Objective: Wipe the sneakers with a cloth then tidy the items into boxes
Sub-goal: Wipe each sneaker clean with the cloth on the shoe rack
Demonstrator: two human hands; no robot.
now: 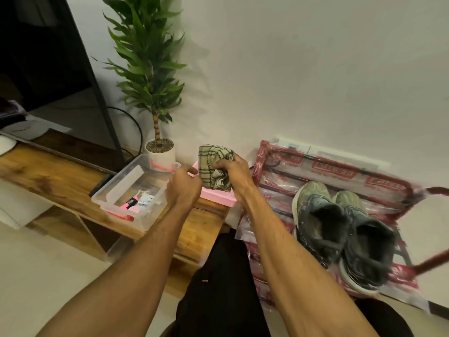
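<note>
Clutched the bunched checked cloth [211,163] in the right grip [234,174] above the pink box [216,199] on the counter [48,171], with the left grip [183,186] relaxed and empty beside it. Judged soft, light, floppy; best gathered mid-bunch.

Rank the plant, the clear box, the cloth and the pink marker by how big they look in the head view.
1. plant
2. clear box
3. cloth
4. pink marker
The cloth is held up nearer the camera, so it may look bigger than it is.
</note>
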